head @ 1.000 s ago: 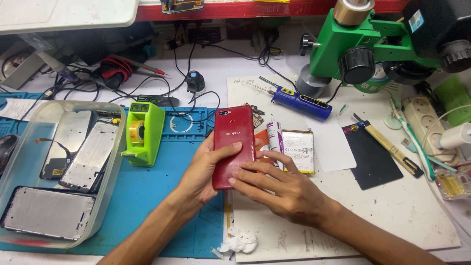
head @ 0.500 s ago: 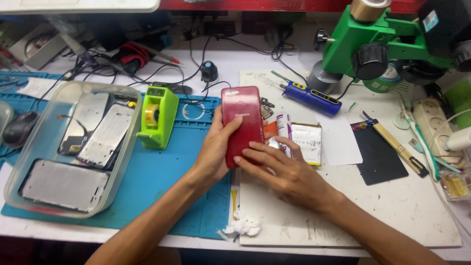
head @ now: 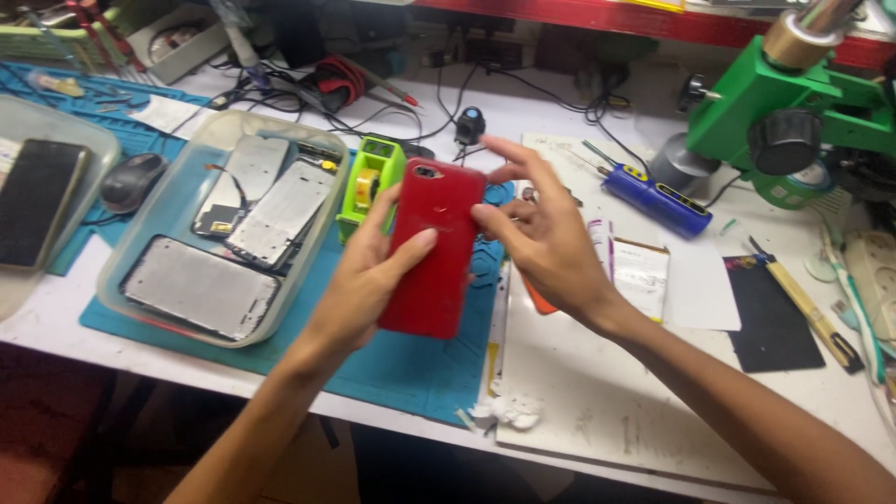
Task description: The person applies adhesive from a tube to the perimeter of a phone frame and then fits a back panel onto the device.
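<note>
A cluttered white desk point(head: 597, 439) is seen from above, with a blue mat point(head: 411, 364), a clear tray point(head: 131, 308) of phone parts, a green tape holder point(head: 371, 187) and a green microscope point(head: 793, 112). A red phone point(head: 434, 247) is gripped back-up by the left hand point(head: 359, 285), thumb laid across its rear, and raised above the mat. The right hand point(head: 541, 238) is held open, fingers spread, its thumb touching the phone's right edge. Half a second earlier the phone was lower, with the right hand lying over its bottom end.
</note>
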